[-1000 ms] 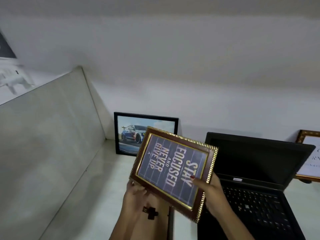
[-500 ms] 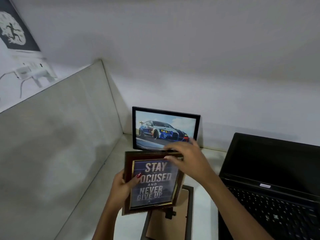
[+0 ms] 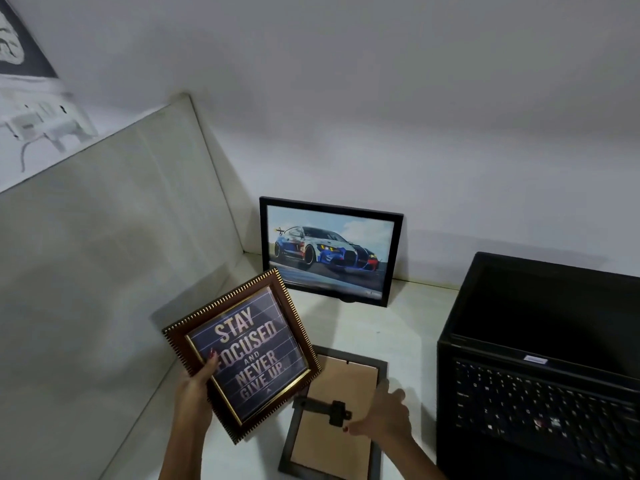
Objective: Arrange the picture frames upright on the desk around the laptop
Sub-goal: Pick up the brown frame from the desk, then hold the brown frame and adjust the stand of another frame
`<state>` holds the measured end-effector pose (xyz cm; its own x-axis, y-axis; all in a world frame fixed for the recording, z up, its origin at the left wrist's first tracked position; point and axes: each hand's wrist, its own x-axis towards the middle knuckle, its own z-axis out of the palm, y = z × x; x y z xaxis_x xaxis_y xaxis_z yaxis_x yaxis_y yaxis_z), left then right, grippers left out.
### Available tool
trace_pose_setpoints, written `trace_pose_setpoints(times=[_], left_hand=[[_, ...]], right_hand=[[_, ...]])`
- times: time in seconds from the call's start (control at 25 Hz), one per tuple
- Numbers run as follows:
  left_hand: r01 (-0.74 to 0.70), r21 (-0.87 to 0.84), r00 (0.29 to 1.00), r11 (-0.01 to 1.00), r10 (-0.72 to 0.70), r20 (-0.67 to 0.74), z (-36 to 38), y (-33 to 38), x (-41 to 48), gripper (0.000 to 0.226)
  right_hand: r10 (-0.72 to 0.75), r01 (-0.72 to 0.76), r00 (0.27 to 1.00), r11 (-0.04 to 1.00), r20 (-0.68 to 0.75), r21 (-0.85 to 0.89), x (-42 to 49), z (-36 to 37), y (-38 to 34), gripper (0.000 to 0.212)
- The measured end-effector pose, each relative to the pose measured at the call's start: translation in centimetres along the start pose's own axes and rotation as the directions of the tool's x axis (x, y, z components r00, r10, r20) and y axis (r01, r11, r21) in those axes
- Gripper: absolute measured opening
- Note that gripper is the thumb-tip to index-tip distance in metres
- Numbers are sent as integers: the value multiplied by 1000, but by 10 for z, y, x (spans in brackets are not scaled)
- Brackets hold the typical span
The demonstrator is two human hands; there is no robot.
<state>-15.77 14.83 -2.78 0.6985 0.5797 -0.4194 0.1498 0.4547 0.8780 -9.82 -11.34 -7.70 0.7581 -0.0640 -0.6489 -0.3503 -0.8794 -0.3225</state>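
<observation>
My left hand (image 3: 197,389) grips the left edge of a brown, gold-trimmed quote frame (image 3: 242,355), holding it tilted above the desk. A dark frame (image 3: 334,415) lies face down on the desk, its brown backing and black stand showing. My right hand (image 3: 384,415) hovers over this frame's right edge, fingers spread, thumb near the stand. A black frame with a car picture (image 3: 330,251) stands upright against the back wall. The open black laptop (image 3: 540,368) sits at the right.
A grey partition panel (image 3: 104,271) walls off the desk's left side. The white desk surface (image 3: 367,327) shows between the car frame and the face-down frame. A white wall runs behind.
My right hand let go of the quote frame's top and dropped to the face-down frame. The quote frame now tilts in my left hand alone.
</observation>
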Motion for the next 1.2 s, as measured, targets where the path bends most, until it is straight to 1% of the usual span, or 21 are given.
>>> trace_pose_setpoints(times=[0.08, 0.16, 0.24, 0.36, 0.48, 0.56, 0.6, 0.64, 0.68, 0.72, 0.76, 0.84, 0.92, 0.96, 1.0, 1.04, 1.12, 1.16, 1.2], left_hand=[[-16, -4, 1000, 1000, 16, 4, 0, 4, 2, 21], [-33, 5, 999, 999, 33, -5, -1, 7, 8, 21], [-27, 8, 1000, 1000, 27, 13, -3, 4, 13, 19], [49, 7, 996, 999, -49, 80, -5, -4, 23, 19], [109, 104, 974, 989, -127, 189, -6, -11, 28, 25], [162, 146, 938, 976, -199, 285, -7, -14, 27, 39], [182, 152, 917, 971, -224, 332, -7, -15, 25, 55], [203, 166, 897, 965, -251, 363, -8, -16, 25, 75], [235, 163, 881, 958, -281, 381, -9, -19, 26, 90], [277, 143, 859, 950, -311, 406, -11, -23, 27, 96], [323, 110, 836, 940, -338, 432, -13, -28, 29, 96], [369, 57, 810, 928, -351, 469, -16, -35, 31, 84], [357, -10, 816, 934, -307, 489, -16, -42, 33, 68], [336, -17, 826, 942, -286, 485, -13, -42, 32, 55], [323, -38, 848, 946, -272, 455, -11, -43, 33, 33], [301, -65, 868, 951, -245, 432, -7, -41, 30, 20], [289, -77, 895, 954, -240, 376, -4, -44, 32, 50], [293, -93, 896, 952, -239, 373, -4, -46, 33, 57], [280, -95, 908, 955, -231, 351, -2, -44, 30, 59]], right_hand=[[-73, 57, 993, 984, -89, -168, 3, 3, -7, 121], [-186, 159, 981, 925, -46, -344, 15, 0, -11, 127], [-226, 209, 974, 864, 17, -459, 27, -8, -9, 127], [-200, 175, 980, 815, 16, -552, 43, -21, -2, 127], [-180, 132, 983, 788, -20, -601, 53, -39, 8, 119], [-185, 99, 981, 739, -60, -667, 57, -46, 12, 119], [-193, 86, 978, 720, -80, -688, 58, -47, 13, 118], [-199, 76, 975, 713, -97, -697, 60, -48, 13, 115], [-206, 69, 971, 724, -119, -686, 61, -50, 13, 109], [-218, 69, 965, 745, -145, -663, 62, -52, 13, 99], [-244, 81, 955, 763, -170, -641, 63, -54, 13, 87], [-303, 129, 936, 766, -178, -629, 66, -57, 15, 72], [-321, 177, 937, 777, -138, -603, 68, -61, 20, 72], [-313, 195, 943, 794, -111, -576, 68, -63, 22, 75], [-309, 214, 947, 811, -88, -544, 69, -66, 24, 76], [-315, 235, 946, 828, -75, -509, 72, -66, 26, 70], [-356, 293, 931, 863, -85, -412, 77, -66, 27, 43], [-374, 318, 923, 874, -92, -368, 77, -63, 26, 34], [-386, 338, 918, 879, -87, -338, 75, -60, 25, 33]])
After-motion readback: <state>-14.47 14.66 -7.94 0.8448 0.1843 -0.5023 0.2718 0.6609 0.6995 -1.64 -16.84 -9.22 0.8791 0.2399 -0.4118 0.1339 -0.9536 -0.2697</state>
